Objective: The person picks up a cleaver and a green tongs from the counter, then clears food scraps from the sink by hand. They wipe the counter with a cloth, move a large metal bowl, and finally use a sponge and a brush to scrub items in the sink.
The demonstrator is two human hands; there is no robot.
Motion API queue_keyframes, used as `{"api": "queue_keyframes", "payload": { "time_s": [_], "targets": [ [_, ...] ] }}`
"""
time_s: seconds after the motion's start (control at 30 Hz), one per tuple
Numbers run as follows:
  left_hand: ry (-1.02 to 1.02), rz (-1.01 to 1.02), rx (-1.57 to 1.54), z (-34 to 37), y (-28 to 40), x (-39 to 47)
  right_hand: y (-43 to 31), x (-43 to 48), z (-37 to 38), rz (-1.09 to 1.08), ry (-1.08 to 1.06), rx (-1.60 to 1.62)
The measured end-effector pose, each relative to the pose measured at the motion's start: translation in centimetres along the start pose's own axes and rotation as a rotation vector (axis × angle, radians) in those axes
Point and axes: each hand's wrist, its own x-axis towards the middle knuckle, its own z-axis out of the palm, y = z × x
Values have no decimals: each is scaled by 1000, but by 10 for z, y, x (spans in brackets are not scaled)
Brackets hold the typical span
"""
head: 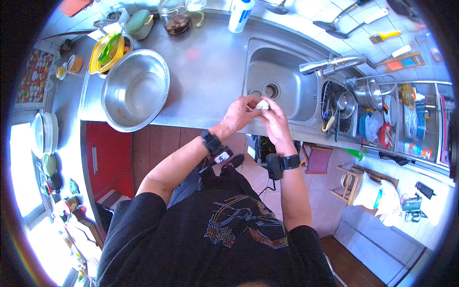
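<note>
Over the front left edge of the steel sink [252, 61], both hands meet around a small white piece [263, 105], which looks like garlic but is too small to be sure. My right hand [277, 120] grips it between thumb and fingers. From the left, the bent fingers of my left hand [238, 112] pinch at the same piece, partly covering it. Just beyond the fingers is the sink's drain [271, 90], with a round stopper [256, 94] beside it.
A large steel basin [135, 90] stands on the steel counter [200, 71] at left. Behind it are a yellow basket [94, 59], a green-lidded container [140, 23] and a glass jar [174, 18]. The faucet [331, 64] reaches over the sink; a dish rack [339, 104] stands right.
</note>
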Motion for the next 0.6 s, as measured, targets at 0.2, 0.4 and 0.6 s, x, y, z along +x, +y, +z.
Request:
{"api": "queue_keyframes", "payload": {
  "time_s": [0.2,0.4,0.6],
  "targets": [
    [80,-36,-170,-29,-8,-6,-12,-11,-14,-58,242,-200],
    [201,-204,-530,-77,-13,-1,-36,-28,-45,-18,280,-172],
    [253,-189,-602,-93,-32,-8,-45,-41,-45,-64,57,-106]
  ]
}}
